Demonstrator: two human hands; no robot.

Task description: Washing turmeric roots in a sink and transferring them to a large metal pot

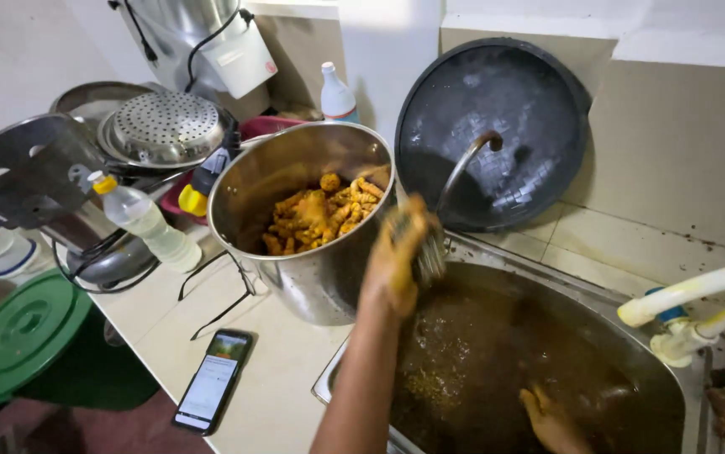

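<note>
Our left hand [396,256] lifts, fingers clenched on a dripping scrubber [429,252]; right hand [551,420] spread in murky sink [463,252] water. Drips could reach the phone [211,380] below-left.

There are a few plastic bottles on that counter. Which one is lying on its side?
The clear plastic bottle with the yellow cap, lying beside the big steel pot. The white bottle with a red-ringed cap stands upright against the back wall.
</note>
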